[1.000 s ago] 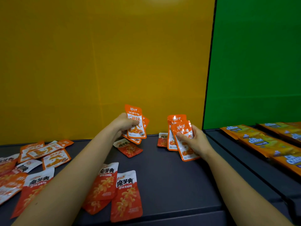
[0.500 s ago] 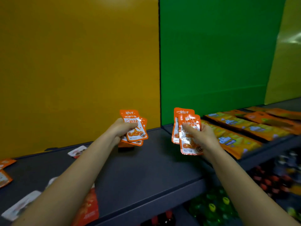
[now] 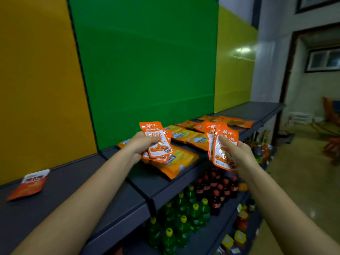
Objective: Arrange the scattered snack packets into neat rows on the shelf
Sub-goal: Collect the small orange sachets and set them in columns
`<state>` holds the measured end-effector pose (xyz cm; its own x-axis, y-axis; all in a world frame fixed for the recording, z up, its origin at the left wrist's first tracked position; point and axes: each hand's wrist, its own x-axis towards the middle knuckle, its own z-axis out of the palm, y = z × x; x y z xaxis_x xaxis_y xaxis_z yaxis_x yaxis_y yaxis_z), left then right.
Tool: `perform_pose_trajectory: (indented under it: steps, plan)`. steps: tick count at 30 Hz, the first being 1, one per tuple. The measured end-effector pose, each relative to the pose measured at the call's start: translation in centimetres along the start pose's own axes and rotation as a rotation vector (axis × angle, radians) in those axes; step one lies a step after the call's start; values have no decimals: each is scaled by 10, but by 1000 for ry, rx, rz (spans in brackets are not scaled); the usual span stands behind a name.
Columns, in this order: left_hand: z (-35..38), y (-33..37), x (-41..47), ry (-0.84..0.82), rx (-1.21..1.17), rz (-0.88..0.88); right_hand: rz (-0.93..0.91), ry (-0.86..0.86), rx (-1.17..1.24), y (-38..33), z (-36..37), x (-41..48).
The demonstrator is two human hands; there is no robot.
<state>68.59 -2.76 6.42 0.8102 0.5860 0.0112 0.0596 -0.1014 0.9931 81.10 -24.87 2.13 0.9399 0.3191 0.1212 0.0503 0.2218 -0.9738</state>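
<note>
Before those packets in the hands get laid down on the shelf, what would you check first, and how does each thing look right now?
1. Left hand has a firm hold on its small orange packets: ok, fingers and thumb are closed around them.
2. Right hand has a firm hold on its packets: ok, thumb presses on the front one.
3. Packets squared up in each hand: not ok, both bunches are fanned.
4. Bare room on the dark shelf to the left: ok.
5. Shelf under the hands free: not ok, long yellow-orange packs lie there.
6. Stray red packet tidied: not ok, it lies askew.
</note>
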Motion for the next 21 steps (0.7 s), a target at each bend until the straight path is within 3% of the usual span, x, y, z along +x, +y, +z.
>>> perform_pose_trajectory:
  steps: [11,21]
  plan:
    - [217,17,91,-119,-52,35,68,114,-32,-4,-183,130]
    - [352,15,174,-153,7,6,143,137,-51,4,-278,225]
